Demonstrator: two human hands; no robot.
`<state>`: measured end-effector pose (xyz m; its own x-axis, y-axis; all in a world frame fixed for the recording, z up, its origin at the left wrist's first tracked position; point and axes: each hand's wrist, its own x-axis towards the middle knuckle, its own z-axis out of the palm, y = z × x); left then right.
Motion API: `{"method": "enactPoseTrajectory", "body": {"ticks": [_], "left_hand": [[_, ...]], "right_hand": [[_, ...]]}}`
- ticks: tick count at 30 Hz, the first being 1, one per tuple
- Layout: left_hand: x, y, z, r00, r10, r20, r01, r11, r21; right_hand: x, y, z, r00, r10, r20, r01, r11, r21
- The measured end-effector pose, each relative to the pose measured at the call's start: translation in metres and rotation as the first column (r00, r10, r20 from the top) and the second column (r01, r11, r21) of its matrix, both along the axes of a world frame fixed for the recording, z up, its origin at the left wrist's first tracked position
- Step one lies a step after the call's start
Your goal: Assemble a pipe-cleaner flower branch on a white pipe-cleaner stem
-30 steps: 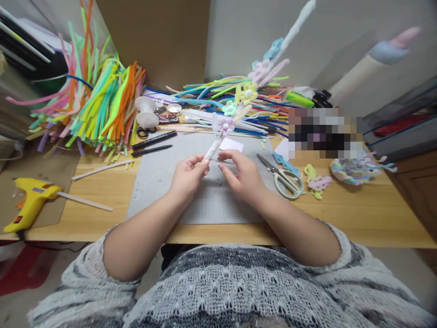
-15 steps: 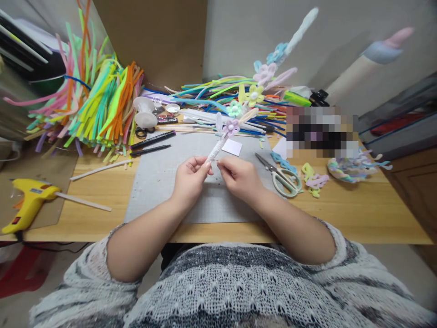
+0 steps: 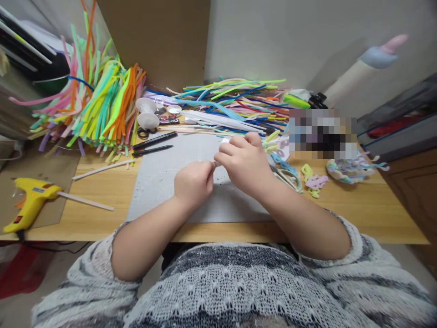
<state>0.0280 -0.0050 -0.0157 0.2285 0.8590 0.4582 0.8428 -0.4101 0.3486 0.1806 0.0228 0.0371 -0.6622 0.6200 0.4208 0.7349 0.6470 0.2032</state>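
My left hand (image 3: 194, 183) is closed over the grey mat, its fingertips gripping the near end of a flower stem that barely shows between the hands. My right hand (image 3: 243, 165) is raised beside it, fingers curled and pressed around the same stem. Most of the flower stem is hidden behind my right hand; some pale yellow and lilac pipe-cleaner flowers (image 3: 280, 145) show beyond the knuckles. Scissors (image 3: 289, 179) lie partly covered by my right hand and wrist.
Bundled pipe cleaners (image 3: 102, 107) stand at the back left, loose ones (image 3: 235, 107) along the back. A yellow glue gun (image 3: 30, 200) is at far left. Black pens (image 3: 155, 141) touch the grey mat (image 3: 157, 182). Small yellow and lilac pieces (image 3: 316, 181) lie right.
The flower stem has tipped down to the right and is mostly hidden. My right hand has risen and turned over it, covering part of the scissors. My left hand has rolled into a closed grip.
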Motion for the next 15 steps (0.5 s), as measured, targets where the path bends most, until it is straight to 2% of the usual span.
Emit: {"method": "enactPoseTrajectory", "body": {"ticks": [3,6,9,11,13,15], "left_hand": [[0.001,-0.001,-0.003,0.999,-0.029,0.040,0.026,0.997,0.066],[0.000,-0.001,-0.005,0.993,-0.071,0.093,0.067,0.996,0.053],[-0.002,-0.001,-0.003,0.981,-0.099,0.169,0.099,0.995,0.008],[-0.003,-0.001,0.000,0.960,-0.081,0.267,0.089,0.996,-0.018],[-0.003,-0.001,0.003,0.909,-0.046,0.414,0.079,0.995,-0.063],[-0.001,-0.001,0.006,0.802,0.005,0.597,0.091,0.987,-0.131]], "right_hand": [[-0.005,0.005,0.006,0.998,0.015,-0.063,-0.019,0.998,-0.063],[-0.011,0.010,0.012,0.995,0.048,-0.092,-0.056,0.995,-0.084],[-0.012,0.007,0.015,0.990,0.062,-0.128,-0.069,0.996,-0.052],[-0.008,0.000,0.013,0.961,0.103,-0.255,-0.102,0.995,0.018],[0.001,-0.009,0.004,0.889,0.176,-0.424,-0.164,0.984,0.064],[0.009,-0.015,-0.009,0.805,0.206,-0.556,-0.229,0.973,0.029]]}}
